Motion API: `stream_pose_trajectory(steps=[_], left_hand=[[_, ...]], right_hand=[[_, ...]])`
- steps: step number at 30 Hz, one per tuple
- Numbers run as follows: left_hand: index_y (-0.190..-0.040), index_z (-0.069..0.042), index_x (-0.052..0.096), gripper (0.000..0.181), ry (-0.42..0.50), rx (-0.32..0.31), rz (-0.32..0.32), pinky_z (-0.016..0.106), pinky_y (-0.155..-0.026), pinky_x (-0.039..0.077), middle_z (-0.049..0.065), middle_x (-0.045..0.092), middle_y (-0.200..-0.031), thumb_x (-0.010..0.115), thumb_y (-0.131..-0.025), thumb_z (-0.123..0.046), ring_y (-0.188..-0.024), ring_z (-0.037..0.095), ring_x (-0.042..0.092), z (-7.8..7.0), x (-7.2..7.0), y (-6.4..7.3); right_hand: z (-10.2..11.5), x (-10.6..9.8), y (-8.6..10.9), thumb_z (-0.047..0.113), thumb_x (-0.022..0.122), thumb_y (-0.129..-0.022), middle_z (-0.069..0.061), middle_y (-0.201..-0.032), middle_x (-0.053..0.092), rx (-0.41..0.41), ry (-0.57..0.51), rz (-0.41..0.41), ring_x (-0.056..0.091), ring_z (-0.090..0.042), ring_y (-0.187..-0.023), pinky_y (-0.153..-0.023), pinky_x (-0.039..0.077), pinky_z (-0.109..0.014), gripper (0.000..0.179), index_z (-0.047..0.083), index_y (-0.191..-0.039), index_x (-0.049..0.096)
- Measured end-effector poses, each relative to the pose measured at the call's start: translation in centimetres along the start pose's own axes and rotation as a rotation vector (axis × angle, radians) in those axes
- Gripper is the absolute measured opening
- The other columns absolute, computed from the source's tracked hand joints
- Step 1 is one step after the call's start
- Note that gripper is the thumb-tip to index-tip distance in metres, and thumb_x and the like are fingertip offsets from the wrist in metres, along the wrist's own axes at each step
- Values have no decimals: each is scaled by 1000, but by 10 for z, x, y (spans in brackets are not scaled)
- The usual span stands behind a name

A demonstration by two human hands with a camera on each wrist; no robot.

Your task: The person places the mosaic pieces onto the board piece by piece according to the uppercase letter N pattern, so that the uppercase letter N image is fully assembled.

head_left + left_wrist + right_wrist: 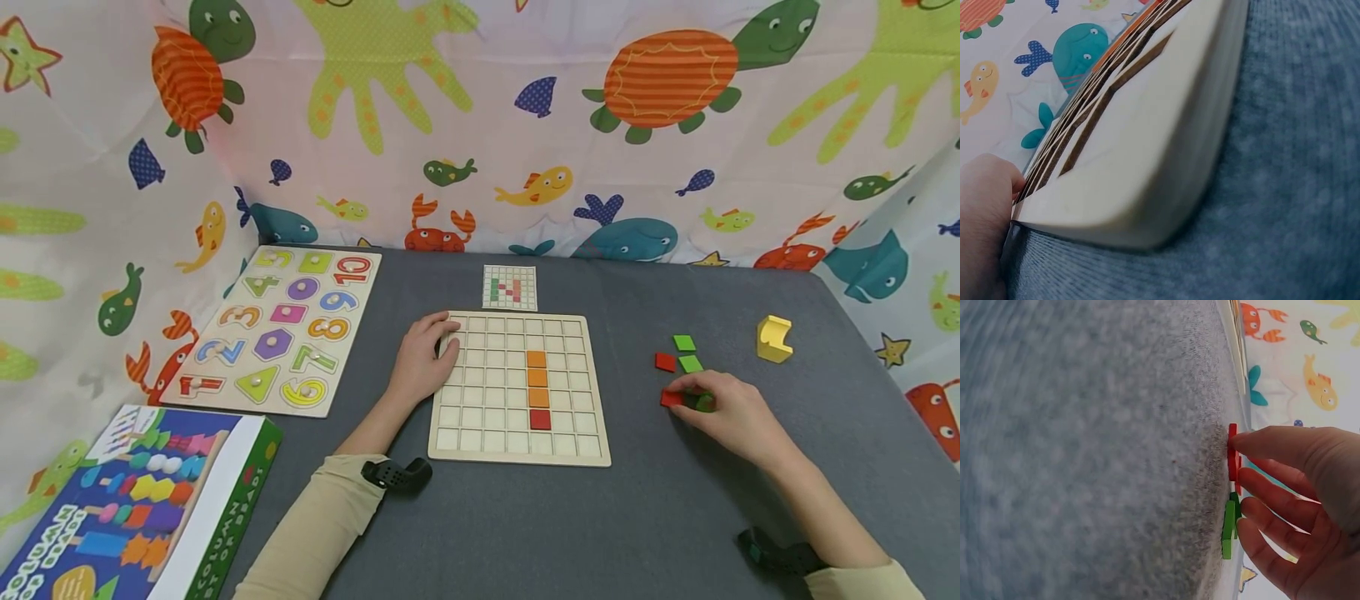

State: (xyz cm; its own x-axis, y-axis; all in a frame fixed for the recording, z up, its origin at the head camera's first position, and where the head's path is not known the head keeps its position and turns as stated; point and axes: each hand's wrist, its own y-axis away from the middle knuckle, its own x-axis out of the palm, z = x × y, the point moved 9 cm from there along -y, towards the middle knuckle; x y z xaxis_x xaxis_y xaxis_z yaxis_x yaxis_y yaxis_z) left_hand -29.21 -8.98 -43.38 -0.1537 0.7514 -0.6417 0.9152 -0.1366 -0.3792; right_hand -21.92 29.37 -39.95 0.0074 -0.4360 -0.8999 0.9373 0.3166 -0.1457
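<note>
While beyond board's edge [595, 392]; right hand [729, 410]

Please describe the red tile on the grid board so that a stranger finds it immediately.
On the grey table, find the pale grid board touched by the left hand. On it, three orange tiles form a column; the red tile is at their near end, the only red one on the board.

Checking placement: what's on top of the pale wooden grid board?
Three orange square tiles and one red square tile, in one column; the left hand on the board hides what's beneath.
</note>
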Motion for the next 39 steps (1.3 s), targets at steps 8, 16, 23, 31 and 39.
stream_pose_trajectory(steps=[8,16,23,31,39], left_hand=[[-118,-4,70,28,-9,-10,15,50,-106,35,15,55,-136,58,-95,-15,-127,32,48,2,2,0],[-117,-3,70,27,-4,6,2,52,-105,35,16,56,-135,59,-95,-14,-125,33,49,1,1,1],[-117,-3,70,27,-2,2,-1,51,-106,35,17,56,-135,59,-95,-12,-125,33,49,1,0,0],[-118,-4,69,27,-9,-10,6,49,-106,35,15,55,-136,59,-95,-13,-126,32,48,2,2,-1],[-117,-3,70,27,2,7,-6,50,-105,36,16,56,-135,60,-94,-12,-125,33,49,3,1,-1]], right_hand=[[1,4,-1,15,80,-81,-3,-96,67,15,-6,-4,56,-20,-83,-68,46,-34,25,13,-104,73],[27,13,-14,15,79,-82,1,-99,68,7,-76,3,61,-20,-89,-72,51,-38,25,17,-106,72],[56,31,-31,17,78,-83,5,-100,68,-47,-173,41,61,-15,-89,-72,53,-32,25,17,-107,71],[95,53,-45,19,78,-84,6,-94,66,-132,-247,102,57,-16,-77,-63,48,-28,22,17,-104,71],[130,71,-60,16,78,-83,7,-96,67,-198,-276,160,59,-17,-84,-70,50,-32,21,16,-103,71]])
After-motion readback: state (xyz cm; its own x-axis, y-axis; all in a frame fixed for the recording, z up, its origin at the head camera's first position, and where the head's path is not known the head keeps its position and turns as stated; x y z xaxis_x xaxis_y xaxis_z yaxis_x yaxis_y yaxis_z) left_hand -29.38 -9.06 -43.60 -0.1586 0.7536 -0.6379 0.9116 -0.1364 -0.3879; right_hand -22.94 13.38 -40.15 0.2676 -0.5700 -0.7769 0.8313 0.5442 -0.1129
